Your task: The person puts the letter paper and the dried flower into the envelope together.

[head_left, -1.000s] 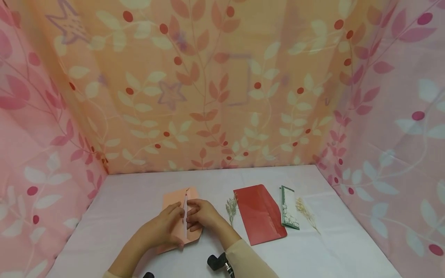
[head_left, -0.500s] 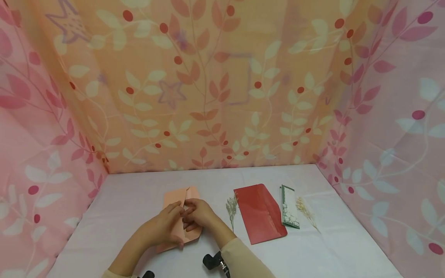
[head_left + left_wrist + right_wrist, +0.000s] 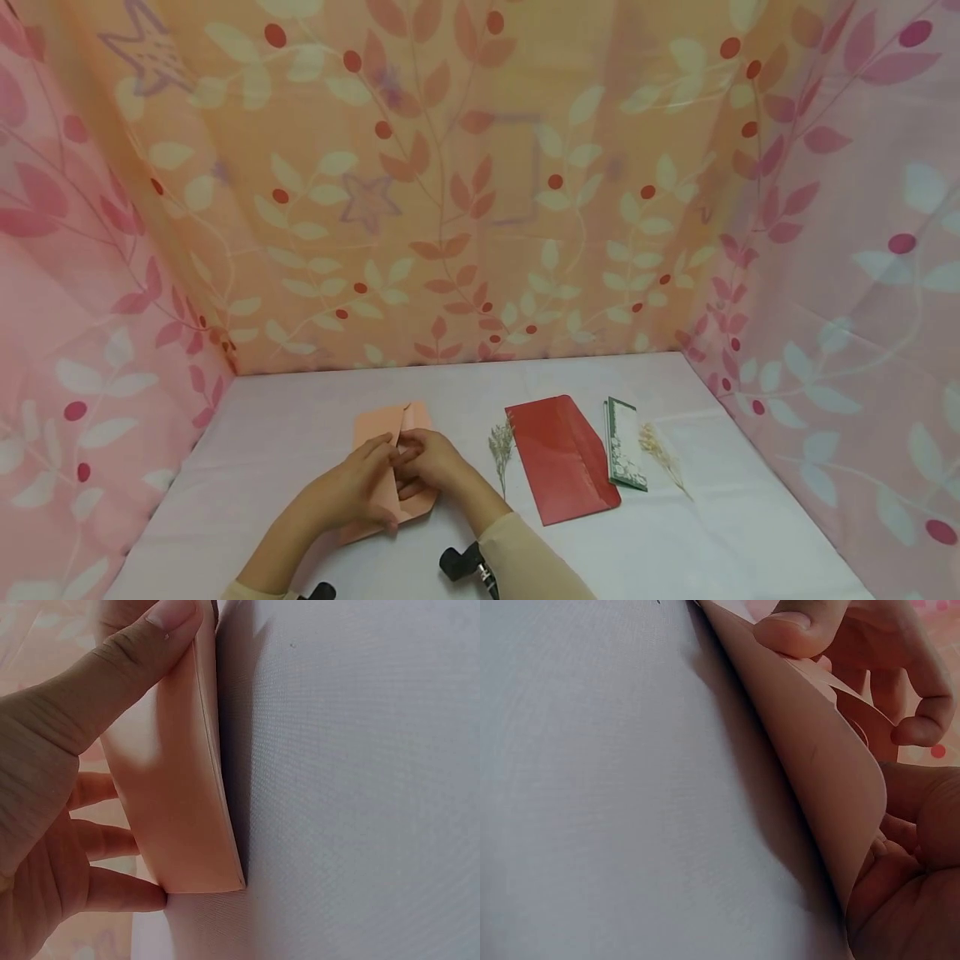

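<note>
A peach envelope (image 3: 373, 427) lies at an angle on the table, its long opening facing up. My left hand (image 3: 341, 497) grips its left part, the thumb at the near edge and the fingers over the top; in the left wrist view the left hand (image 3: 71, 757) has its thumb pressed on the envelope (image 3: 184, 795). At the opening, the fingers of my right hand (image 3: 438, 467) are bent and reach inside. The right wrist view has the right hand (image 3: 907, 900) partly behind the raised flap (image 3: 810, 754), so its fingertips are hidden.
Right of the hands lie a greenish dried sprig (image 3: 500, 450), a red envelope (image 3: 562, 462), a green-bordered white card (image 3: 626, 446) and a yellowish dried sprig (image 3: 660, 454). Patterned cloth (image 3: 450, 250) hangs behind and on both sides of the white table (image 3: 285, 417).
My right hand has shifted slightly left into the envelope's opening, and the white strip that showed there is out of sight. The left hand keeps its grip in nearly the same place.
</note>
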Demonstrator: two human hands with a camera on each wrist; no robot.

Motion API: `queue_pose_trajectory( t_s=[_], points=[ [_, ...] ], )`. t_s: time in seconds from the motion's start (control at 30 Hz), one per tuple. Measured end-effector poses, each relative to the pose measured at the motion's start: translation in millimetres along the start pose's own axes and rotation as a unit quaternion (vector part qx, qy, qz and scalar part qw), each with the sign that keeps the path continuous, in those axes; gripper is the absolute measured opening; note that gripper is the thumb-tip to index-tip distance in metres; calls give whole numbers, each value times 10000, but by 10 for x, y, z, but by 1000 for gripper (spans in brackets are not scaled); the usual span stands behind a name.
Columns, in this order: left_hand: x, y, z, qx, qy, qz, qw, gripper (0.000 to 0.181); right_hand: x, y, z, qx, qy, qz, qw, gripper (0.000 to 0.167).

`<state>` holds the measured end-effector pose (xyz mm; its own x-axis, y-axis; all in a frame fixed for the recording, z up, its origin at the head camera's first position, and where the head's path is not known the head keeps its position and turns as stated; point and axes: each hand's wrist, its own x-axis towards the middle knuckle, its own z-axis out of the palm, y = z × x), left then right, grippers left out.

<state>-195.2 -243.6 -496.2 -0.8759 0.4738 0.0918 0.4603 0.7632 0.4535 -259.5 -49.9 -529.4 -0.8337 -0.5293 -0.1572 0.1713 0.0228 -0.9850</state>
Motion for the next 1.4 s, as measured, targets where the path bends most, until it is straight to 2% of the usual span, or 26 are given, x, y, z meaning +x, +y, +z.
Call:
queue_pose_trajectory(
  t_s=[0.17, 0.37, 0.57, 0.73, 1.07, 1.4],
  points=[
    [12, 4, 2, 57, 40, 14, 10000, 87, -76, -40, -55, -48, -38, -41, 10000, 63],
    [12, -15, 10, 94, 74, 62, 9999, 83, -197, -85, -127, -66, 150, -33, 9999, 61],
    [12, -56, 30, 149, 84, -65, 9998, 83, -350, -168, -204, -253, 234, -242, 9991, 60],
    [14, -54, 26, 154, 94, -50, 9998, 82, -489, -243, -263, -275, 406, -387, 9980, 60],
    [34, -26, 35, 102, 65, -89, 9999, 82, -806, -381, -434, -514, 682, -624, 9944, 56],
    [35, -15, 36, 81, 34, 6, 10000, 81, -991, -385, -624, -855, 962, -764, 9887, 47]
  ],
)
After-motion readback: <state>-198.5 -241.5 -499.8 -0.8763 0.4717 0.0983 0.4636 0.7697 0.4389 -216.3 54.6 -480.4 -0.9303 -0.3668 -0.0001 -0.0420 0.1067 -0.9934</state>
